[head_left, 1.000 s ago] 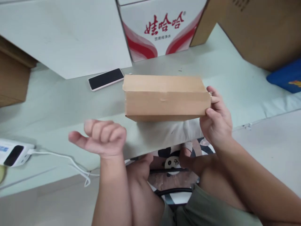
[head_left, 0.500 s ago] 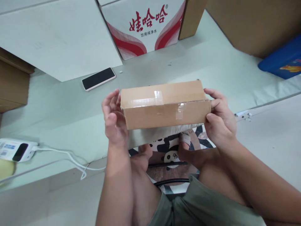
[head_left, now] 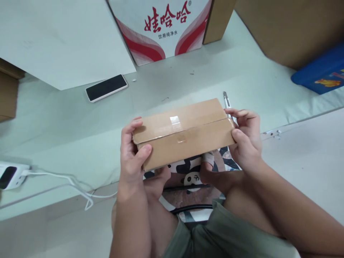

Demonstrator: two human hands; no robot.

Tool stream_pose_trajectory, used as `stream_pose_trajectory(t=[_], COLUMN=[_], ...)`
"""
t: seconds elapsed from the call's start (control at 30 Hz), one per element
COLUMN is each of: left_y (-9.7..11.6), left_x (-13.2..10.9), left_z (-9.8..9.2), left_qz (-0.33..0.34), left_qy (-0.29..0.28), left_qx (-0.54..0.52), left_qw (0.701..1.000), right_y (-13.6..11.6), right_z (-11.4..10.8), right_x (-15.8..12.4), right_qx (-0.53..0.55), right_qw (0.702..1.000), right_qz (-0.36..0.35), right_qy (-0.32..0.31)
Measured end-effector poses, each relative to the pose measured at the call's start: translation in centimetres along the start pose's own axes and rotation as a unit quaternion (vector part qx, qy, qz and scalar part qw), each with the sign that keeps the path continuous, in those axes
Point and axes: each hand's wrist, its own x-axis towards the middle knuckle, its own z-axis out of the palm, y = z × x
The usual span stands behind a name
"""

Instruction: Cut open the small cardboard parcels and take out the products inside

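Note:
I hold a small brown cardboard box in front of me with both hands, over my lap. Clear tape runs across its top flaps. My left hand grips the box's left end, thumb on the front face and fingers over the top corner. My right hand grips the right end, fingers closed around it. A thin silver tool, perhaps a cutter, lies on the mat just behind the box's right end, next to my right fingers.
A phone lies face up on the pale green mat. A red-and-white carton and brown boxes stand behind. A blue pack is at right; a power strip with white cable at left.
My left hand came up from a loose fist and took hold of the box's left end. The box turned, showing its taped top, and came lower and nearer to me.

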Motion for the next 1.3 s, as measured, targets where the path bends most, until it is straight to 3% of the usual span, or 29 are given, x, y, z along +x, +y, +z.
stream_pose_trajectory(t=[0.13, 0.23, 0.33, 0.43, 0.5, 0.6, 0.67, 0.77, 0.87, 0.93, 1.0, 1.07, 1.17, 1.3], left_y=[0.0, -0.1, -0.2, -0.5, -0.7, -1.2, -1.5, -1.8, -1.8, -1.7, -1.5, -1.2, -0.8, -0.2], left_x=[-0.1, 0.0, -0.1, -0.1, 0.0, 0.2, 0.3, 0.3, 0.1, 0.0, -0.1, -0.3, -0.6, -1.0], left_z=[0.0, 0.0, -0.2, -0.3, -0.4, -0.5, -0.5, -0.7, -0.7, -0.7, -0.6, -0.5, -0.4, -0.1], left_qz=[0.001, 0.010, 0.014, 0.017, 0.029, 0.048, 0.058, 0.077, 0.088, 0.088, 0.089, 0.093, 0.099, 0.097], left_qy=[-0.002, -0.013, -0.023, -0.023, -0.024, -0.027, -0.026, -0.027, -0.023, -0.018, -0.021, -0.026, -0.034, -0.039], left_qx=[-0.006, 0.005, 0.016, 0.032, 0.044, 0.050, 0.050, 0.054, 0.049, 0.052, 0.059, 0.060, 0.068, 0.093], left_qw=[1.000, 1.000, 1.000, 0.999, 0.998, 0.997, 0.997, 0.995, 0.995, 0.995, 0.994, 0.994, 0.992, 0.990], right_y=[0.9, 2.8, 5.0, 6.3, 6.2, 5.2, 4.6, 4.0, 3.7, 3.4, 3.0, 2.5, 0.9, -3.1], right_z=[-0.5, -2.0, -3.4, -3.9, -4.0, -4.0, -4.0, -3.9, -3.7, -3.8, -4.2, -4.8, -5.2, -3.4], right_x=[0.8, 2.1, 3.4, 4.1, 4.3, 4.4, 4.5, 4.9, 5.4, 5.7, 5.8, 5.7, 5.3, 3.9], right_qx=[0.029, -0.090, -0.283, -0.413, -0.465, -0.483, -0.459, -0.377, -0.190, -0.021, 0.121, 0.195, 0.196, 0.175], right_qw=[0.999, 0.995, 0.956, 0.904, 0.875, 0.860, 0.866, 0.891, 0.933, 0.946, 0.942, 0.943, 0.957, 0.951], right_qz=[0.014, 0.033, 0.068, 0.104, 0.121, 0.153, 0.192, 0.253, 0.295, 0.300, 0.269, 0.210, 0.133, 0.035], right_qy=[-0.010, 0.018, 0.026, -0.024, -0.050, -0.060, -0.059, -0.010, 0.074, 0.126, 0.160, 0.168, 0.170, 0.252])
